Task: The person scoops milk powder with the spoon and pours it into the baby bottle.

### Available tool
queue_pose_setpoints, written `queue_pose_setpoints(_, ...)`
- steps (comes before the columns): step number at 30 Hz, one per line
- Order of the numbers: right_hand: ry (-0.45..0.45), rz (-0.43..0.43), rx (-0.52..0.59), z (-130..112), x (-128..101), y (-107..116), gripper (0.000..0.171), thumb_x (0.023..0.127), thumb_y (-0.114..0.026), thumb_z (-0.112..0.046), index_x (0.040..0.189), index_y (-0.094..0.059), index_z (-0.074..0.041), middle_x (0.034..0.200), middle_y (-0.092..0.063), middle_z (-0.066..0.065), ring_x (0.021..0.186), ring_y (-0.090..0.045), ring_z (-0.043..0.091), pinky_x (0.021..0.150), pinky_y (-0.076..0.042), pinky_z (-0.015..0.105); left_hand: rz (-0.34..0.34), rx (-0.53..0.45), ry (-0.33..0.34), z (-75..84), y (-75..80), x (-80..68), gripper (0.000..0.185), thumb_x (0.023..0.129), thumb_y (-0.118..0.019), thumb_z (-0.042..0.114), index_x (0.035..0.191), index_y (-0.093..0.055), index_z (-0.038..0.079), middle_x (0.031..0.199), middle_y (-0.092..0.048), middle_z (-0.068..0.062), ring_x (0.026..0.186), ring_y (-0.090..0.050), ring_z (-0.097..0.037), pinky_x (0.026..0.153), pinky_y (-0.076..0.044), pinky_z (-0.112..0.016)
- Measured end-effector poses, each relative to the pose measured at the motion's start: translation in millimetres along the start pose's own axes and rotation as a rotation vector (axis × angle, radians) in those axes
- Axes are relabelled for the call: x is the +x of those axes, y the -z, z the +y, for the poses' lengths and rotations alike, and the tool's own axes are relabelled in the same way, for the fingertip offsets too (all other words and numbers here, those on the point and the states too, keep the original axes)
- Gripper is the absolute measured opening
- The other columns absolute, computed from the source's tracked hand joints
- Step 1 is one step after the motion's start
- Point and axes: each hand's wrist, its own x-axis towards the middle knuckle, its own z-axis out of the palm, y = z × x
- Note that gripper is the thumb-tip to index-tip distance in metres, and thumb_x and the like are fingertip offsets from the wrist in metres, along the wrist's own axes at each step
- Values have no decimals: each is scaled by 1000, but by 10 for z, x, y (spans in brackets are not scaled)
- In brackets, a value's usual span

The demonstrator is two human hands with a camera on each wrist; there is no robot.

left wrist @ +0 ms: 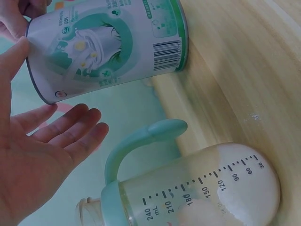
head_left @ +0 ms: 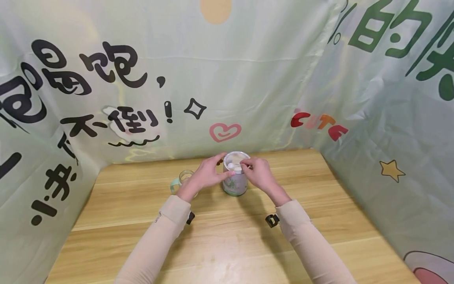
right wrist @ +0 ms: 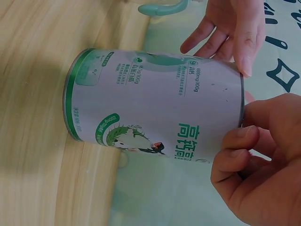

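Observation:
A white-and-green milk powder can (head_left: 235, 184) stands upright near the table's back edge, its top uncovered. Pale contents and a small white rounded piece (head_left: 231, 165) show inside it. My left hand (head_left: 207, 171) touches the rim from the left with thumb and forefinger, its other fingers extended beside the can (left wrist: 108, 47). At the opposite side, my right hand (head_left: 260, 171) has curled fingers and pinches at the rim; whether anything thin lies between its fingertips is hidden. Left of the can is a baby bottle (left wrist: 188, 188) with a mint-green handle, uncapped, with white powder inside.
The wooden table (head_left: 220, 244) is bordered at the back and sides by printed cloth (head_left: 248, 79). A small spill of white powder (left wrist: 255, 117) lies on the wood. Behind my left wrist, the baby bottle is partly covered in the head view.

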Motion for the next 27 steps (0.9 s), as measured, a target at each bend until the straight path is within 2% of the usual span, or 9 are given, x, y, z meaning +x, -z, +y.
queue_pose_setpoints(4, 12, -14, -12, 1, 4, -3, 21, 98, -65, -7, 108, -80, 3, 102, -78, 20, 83, -70, 29, 76, -59, 44, 4, -2, -3, -4, -3, 7, 83, 95, -75, 51, 159, -44, 7, 145, -63, -20, 132, -62, -38, 109, -53, -52)
queue_pose_setpoints(12, -9, -69, -11, 4, 8, 17, 22, 103, -62, -10, 110, -80, 1, 107, -78, 19, 90, -71, 27, 80, -58, 44, -4, -7, 7, -11, -1, 10, 85, 94, -76, 51, 159, -43, 8, 147, -61, -19, 134, -61, -39, 110, -53, -53)
queue_pose_setpoints(17, -19, -83, 0, 10, 18, 18, 23, 104, -61, -12, 110, -79, 1, 103, -78, 17, 83, -67, 23, 76, -55, 38, 0, -2, 1, -15, -8, 12, 84, 95, -76, 50, 159, -44, 7, 148, -61, -19, 133, -61, -38, 110, -53, -53)
queue_pose_setpoints(22, -27, -102, 15, 15, 22, 28, 23, 104, -61, -12, 109, -79, 1, 92, -76, 13, 72, -59, 17, 70, -49, 32, 2, 10, 2, -22, -17, 15, 84, 95, -76, 50, 159, -44, 6, 146, -62, -19, 132, -62, -37, 109, -54, -52)
queue_pose_setpoints(27, -68, -121, 87, 24, 18, 58, 24, 106, -60, -13, 110, -79, 1, 86, -71, 11, 67, -52, 16, 66, -45, 29, 7, 11, 1, -10, -12, 10, 82, 95, -76, 50, 158, -45, 8, 145, -63, -19, 131, -63, -36, 108, -54, -52)
